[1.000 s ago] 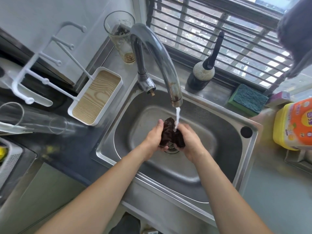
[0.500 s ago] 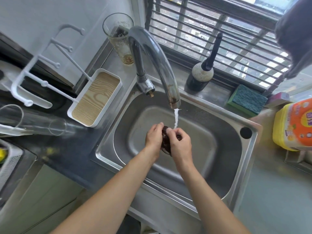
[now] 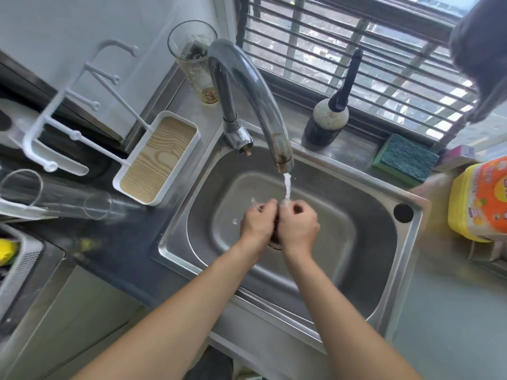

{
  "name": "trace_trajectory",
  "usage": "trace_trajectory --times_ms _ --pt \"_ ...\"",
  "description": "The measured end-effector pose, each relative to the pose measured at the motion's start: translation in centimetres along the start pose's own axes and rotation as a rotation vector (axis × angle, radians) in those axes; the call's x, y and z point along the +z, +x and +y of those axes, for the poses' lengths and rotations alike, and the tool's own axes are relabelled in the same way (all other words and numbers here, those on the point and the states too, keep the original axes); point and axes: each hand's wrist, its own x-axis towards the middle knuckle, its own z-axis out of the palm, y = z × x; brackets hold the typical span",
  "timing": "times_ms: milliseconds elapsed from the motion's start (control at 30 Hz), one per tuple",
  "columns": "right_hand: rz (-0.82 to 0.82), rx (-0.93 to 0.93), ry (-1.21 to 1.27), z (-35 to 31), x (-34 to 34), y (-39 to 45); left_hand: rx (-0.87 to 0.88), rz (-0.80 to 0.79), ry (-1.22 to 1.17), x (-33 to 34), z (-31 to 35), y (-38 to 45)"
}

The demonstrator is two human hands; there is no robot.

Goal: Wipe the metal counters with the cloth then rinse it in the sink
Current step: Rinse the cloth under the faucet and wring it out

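Both my hands are in the steel sink [image 3: 365,259], pressed together under the running tap [image 3: 255,94]. My left hand [image 3: 258,223] and my right hand [image 3: 297,226] are curled tight round the dark brown cloth [image 3: 275,233]. Only a thin dark sliver of the cloth shows between my palms, above the drain. The water stream [image 3: 287,187] falls onto my knuckles and splashes a few drops to the left.
Behind the sink stand a tall glass [image 3: 194,58], a dark bottle brush [image 3: 329,116] and a green sponge [image 3: 406,159]. A white tray with a wood-grain base [image 3: 159,157] sits left. A yellow detergent bottle [image 3: 480,198] stands right. A barred window [image 3: 370,50] lies beyond.
My hands have closed over the cloth and squeezed together, so it went from a visible bunch to almost hidden. The water keeps running.
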Motion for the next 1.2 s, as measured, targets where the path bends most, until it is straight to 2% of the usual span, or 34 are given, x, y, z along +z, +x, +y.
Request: trace_trajectory --times_ms 67,133,233,300,367,467,533,633,700,800,900,1100,1200 --pt "0.056 0.124 0.067 -0.8 -0.5 2.4 0.14 -0.111 0.124 0.6 -0.7 -0.7" --pt "0.031 0.101 0.076 -1.1 -0.6 1.9 0.178 -0.118 0.155 0.5 0.2 -0.5" --pt "-0.096 -0.11 0.044 -0.2 0.0 -2.0 0.006 0.017 0.004 -0.5 1.6 1.4" --pt "-0.151 -0.178 -0.003 0.1 0.1 -2.7 -0.087 0.035 -0.06 -1.1 1.3 1.9" --pt "-0.124 -0.062 -0.029 -0.3 0.2 -0.7 -0.066 -0.019 -0.026 -0.6 0.8 0.9" --pt "0.002 0.161 0.008 -1.0 -0.7 2.6 0.114 -0.176 0.057 0.9 -0.2 -0.8" --pt "0.015 0.096 0.025 -0.9 -0.8 1.7 0.136 -0.171 0.085 0.8 0.5 -0.5" --pt "-0.103 -0.109 0.059 -0.5 -0.2 -2.3 0.011 -0.039 -0.004 -0.5 1.9 1.2" --pt "-0.144 -0.142 0.022 -0.1 0.0 -2.3 -0.035 -0.024 -0.039 -0.9 2.1 1.0" --pt "-0.121 0.0 -0.017 -0.2 -0.2 1.5 0.051 -0.179 0.058 -0.6 1.8 -0.7" --pt "-0.042 0.178 0.064 0.1 -0.9 4.5 0.147 -0.347 0.119 -0.6 1.0 -1.9" --pt "-0.092 0.226 0.379 1.8 -1.7 3.6 0.136 -0.179 0.084 -2.2 0.2 0.3" --pt "-0.08 0.07 0.177 2.7 -1.6 1.9 0.073 -0.124 0.018 -1.6 0.8 0.4"
